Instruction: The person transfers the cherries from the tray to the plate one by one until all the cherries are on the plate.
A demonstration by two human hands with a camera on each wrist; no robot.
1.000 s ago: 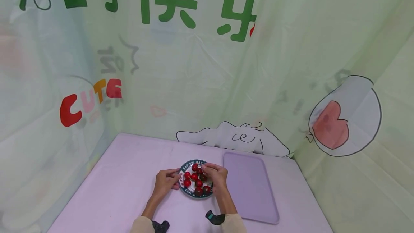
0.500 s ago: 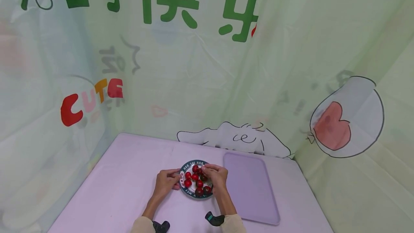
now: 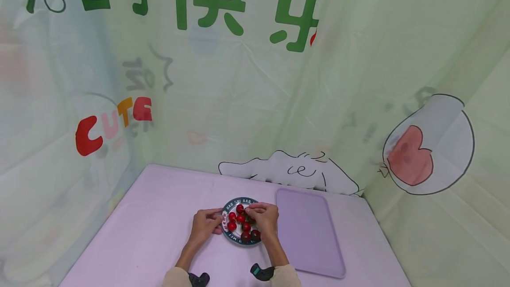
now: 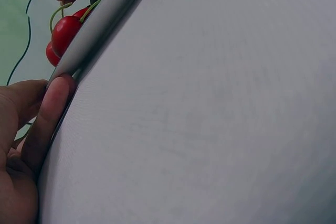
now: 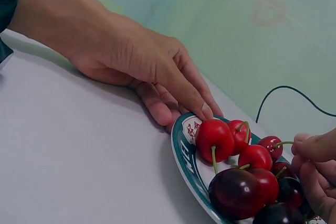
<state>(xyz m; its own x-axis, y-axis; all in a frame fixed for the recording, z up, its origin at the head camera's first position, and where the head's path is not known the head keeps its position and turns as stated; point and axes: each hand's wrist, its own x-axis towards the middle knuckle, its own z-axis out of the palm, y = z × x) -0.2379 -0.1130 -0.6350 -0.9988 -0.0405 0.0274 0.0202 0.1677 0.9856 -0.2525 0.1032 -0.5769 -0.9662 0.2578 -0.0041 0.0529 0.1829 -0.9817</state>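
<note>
A round plate with a dark teal, lettered rim bears several red and dark cherries. At its left edge my left hand grips the rim, thumb on top and fingers beneath; the left wrist view shows a fingertip against the underside. My right hand reaches over the plate's right side. In the right wrist view its thumb and finger pinch the green stem of a red cherry, which is close against the other cherries. That hand covers part of the plate's right rim.
A shallow lilac tray lies right of the plate on the pale table. Behind and at both sides hangs a printed curtain. Dark bands sit on both wrists.
My right hand has shifted slightly left over the plate, its fingertips now nearer the upper cherries. The left hand has kept its grip on the rim.
</note>
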